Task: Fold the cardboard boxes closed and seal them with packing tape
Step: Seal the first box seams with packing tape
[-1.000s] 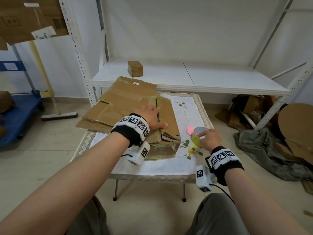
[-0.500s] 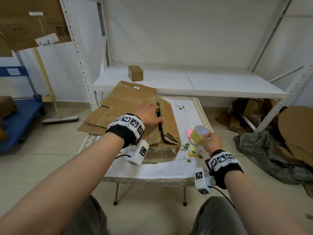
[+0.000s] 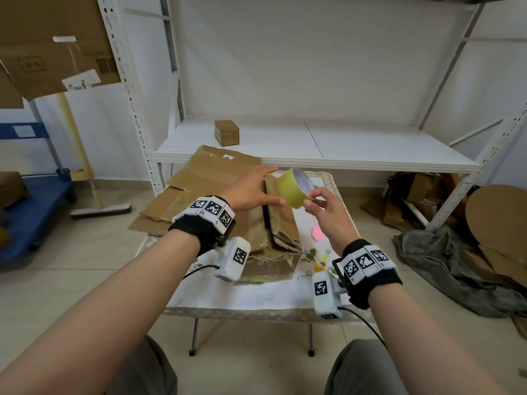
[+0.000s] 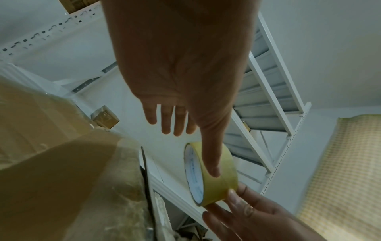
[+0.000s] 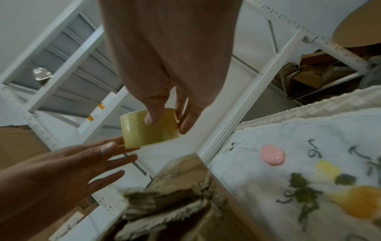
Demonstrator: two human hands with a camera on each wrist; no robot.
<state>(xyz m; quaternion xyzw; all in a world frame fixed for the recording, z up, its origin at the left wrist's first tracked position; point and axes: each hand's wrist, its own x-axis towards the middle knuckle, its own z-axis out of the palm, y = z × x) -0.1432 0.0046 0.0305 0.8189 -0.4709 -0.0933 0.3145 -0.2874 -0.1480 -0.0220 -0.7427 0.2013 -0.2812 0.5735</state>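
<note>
Step in hand, as judged: locating the free end of the tape before sealing. Keep the tape roll [image 3: 295, 190] steady above the cardboard box [image 3: 273, 223] and turn it slowly until the end shows; then peel, anchor on one flap and run along the seam, which still shows a dark gap.

The right hand [image 3: 328, 213] pinches the roll's lower rim between fingertips and thumb: a narrow grip on the roll. The left hand [image 3: 251, 191] is spread wide, fingers straight, thumb tip touching the roll's outer face, holding nothing.

The roll is above the box; the box rests on the desk [image 3: 256, 295].
</note>
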